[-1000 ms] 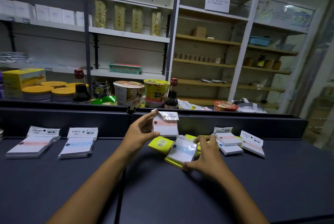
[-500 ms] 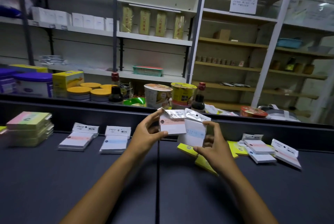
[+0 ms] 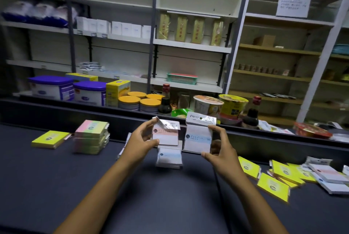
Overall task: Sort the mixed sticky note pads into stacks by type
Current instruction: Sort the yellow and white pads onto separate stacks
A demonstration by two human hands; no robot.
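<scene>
– So, how far along?
– Midway, I judge: left hand grips a pink-banded pad, right hand a blue-banded pad.
– Beyond them?
– Unsorted pile rightward on the tabletop; pastel stack sorted far left.

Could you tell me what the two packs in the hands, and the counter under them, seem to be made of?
Pink-banded pack and blue-banded pack: paper pads, apparently in glossy clear plastic, judging by the shiny crinkled header flaps. Counter: dark, matte, smooth; possibly laminate or a mat, hard to tell.

Pink-banded white pad; blue-banded white pad; yellow pads; pastel-striped stack; dark grey worktop.
</scene>
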